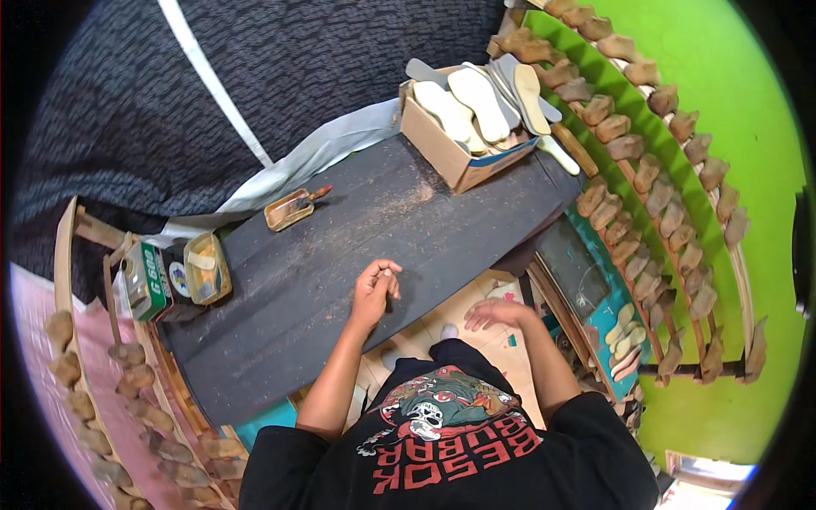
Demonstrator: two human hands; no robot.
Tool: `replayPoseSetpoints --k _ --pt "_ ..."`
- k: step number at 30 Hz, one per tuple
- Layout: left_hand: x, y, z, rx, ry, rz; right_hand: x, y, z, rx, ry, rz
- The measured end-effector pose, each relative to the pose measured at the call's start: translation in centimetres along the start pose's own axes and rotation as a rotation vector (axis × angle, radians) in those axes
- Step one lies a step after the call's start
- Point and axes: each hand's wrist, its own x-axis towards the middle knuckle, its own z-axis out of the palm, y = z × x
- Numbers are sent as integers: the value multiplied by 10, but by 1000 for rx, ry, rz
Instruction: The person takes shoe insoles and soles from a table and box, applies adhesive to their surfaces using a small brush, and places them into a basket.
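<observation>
Above the near edge of the dark table (280, 327), my left hand (372, 296) is loosely closed, its fingers curled in, and nothing shows in it. My right hand (496, 314) hangs past the table's edge over the tiled floor, open with its fingers apart and holding nothing. At the far right of the tabletop stands a cardboard box (435, 146) packed with white, grey and tan shoe insoles (478, 100). A small shallow tray (287, 211) lies near the back edge, with a red-handled brush (320, 194) resting on it.
At the table's left end sit a green and white tin (146, 280) and an open container (207, 269) with yellowish contents. Wooden shoe lasts (625, 147) line racks along the green wall; more lasts (136, 380) hang at left. Light scraps dot the tabletop. Dark cloth (110, 127) hangs behind.
</observation>
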Motion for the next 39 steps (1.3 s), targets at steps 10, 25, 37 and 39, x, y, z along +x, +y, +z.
replayPoseSetpoints --k 10,25,37,39 --pt "73 22 37 63 -46 60 -58 -128 -73 148 562 -555" --pt "303 79 180 -163 -217 -73 -65 -250 -328 -480 1392 -692" --pt "452 26 247 -8 -117 -211 -35 -312 -366 -616 1245 -461" --pt "461 25 256 16 -164 -216 -38 -315 -369 -579 1235 -427"
